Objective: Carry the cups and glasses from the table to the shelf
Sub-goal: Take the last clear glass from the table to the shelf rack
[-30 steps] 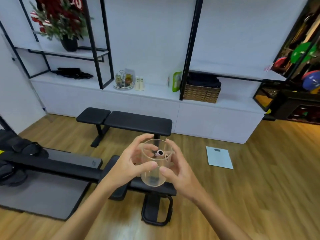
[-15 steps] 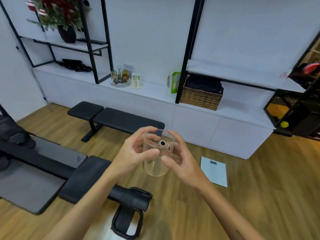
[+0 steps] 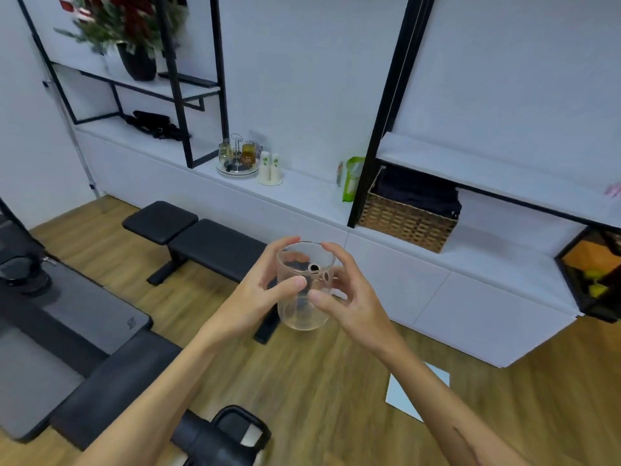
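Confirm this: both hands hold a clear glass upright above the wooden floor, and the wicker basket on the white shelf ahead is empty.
Not quite. The head view shows the left hand and right hand holding the glass upright above the floor, but the basket on the shelf is not empty: dark folded fabric fills it.
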